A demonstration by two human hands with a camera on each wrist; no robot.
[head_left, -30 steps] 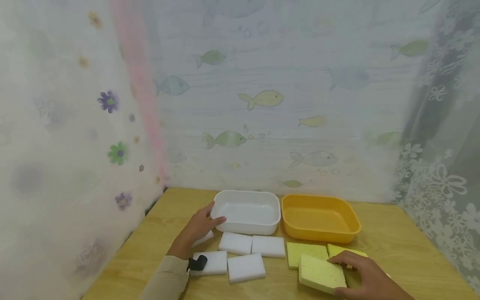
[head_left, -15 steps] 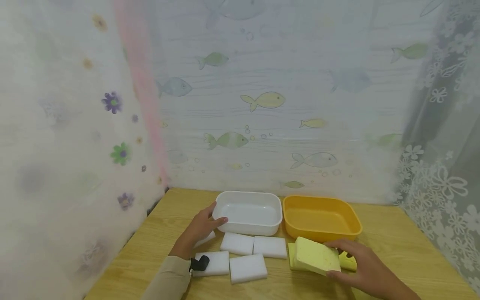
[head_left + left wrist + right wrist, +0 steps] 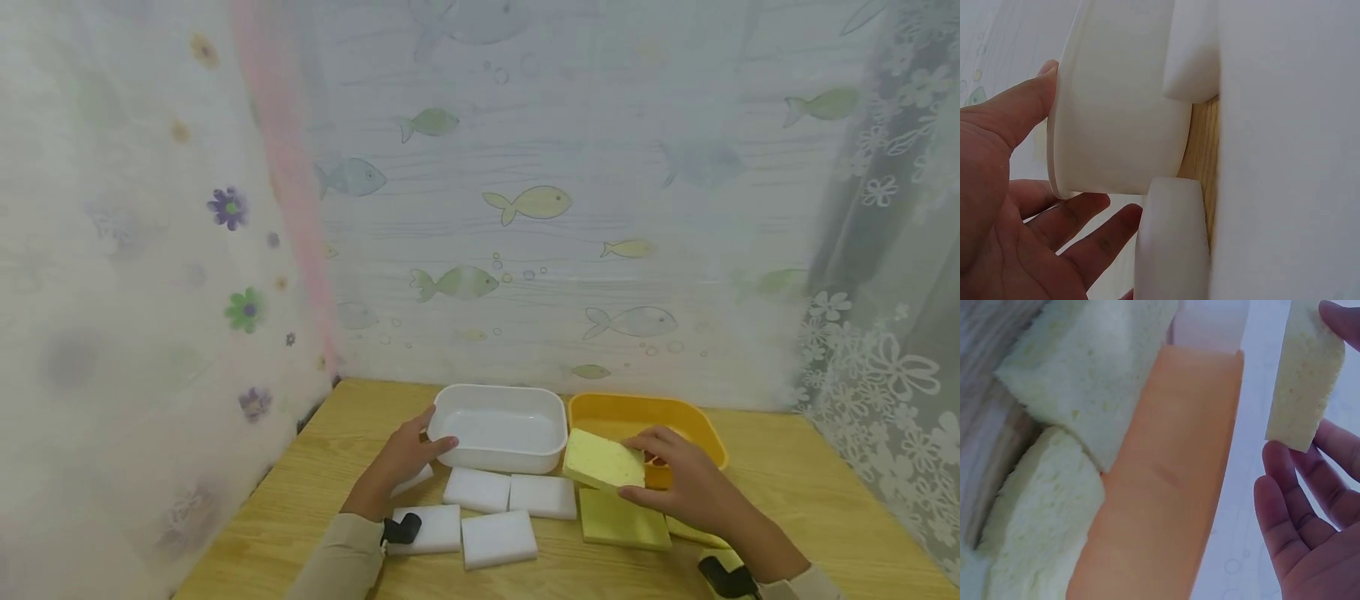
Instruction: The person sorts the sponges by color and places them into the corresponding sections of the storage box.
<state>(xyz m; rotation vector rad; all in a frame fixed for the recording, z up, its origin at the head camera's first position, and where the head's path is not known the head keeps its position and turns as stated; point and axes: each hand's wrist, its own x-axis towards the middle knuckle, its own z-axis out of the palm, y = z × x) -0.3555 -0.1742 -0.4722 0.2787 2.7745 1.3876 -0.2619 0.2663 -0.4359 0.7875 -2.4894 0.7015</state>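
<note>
While both trays read empty, sorting has barely begun. Nearest: five white sponges (image 3: 498, 537) and two yellow sponges (image 3: 622, 521) lie flat on the worktop (image 3: 787, 500). Right hand (image 3: 686, 487) pinches a third yellow sponge (image 3: 602, 461), fingers clamped on its edge, held tilted over the front rim of the orange tray (image 3: 701, 425), not released. Left hand (image 3: 401, 458) braces the white tray (image 3: 498, 429), thumb and fingers curled round its left corner. Done: nothing dropped in as far as visible. Left: every sponge. Behind: fish-print backdrop (image 3: 525, 200).
</note>
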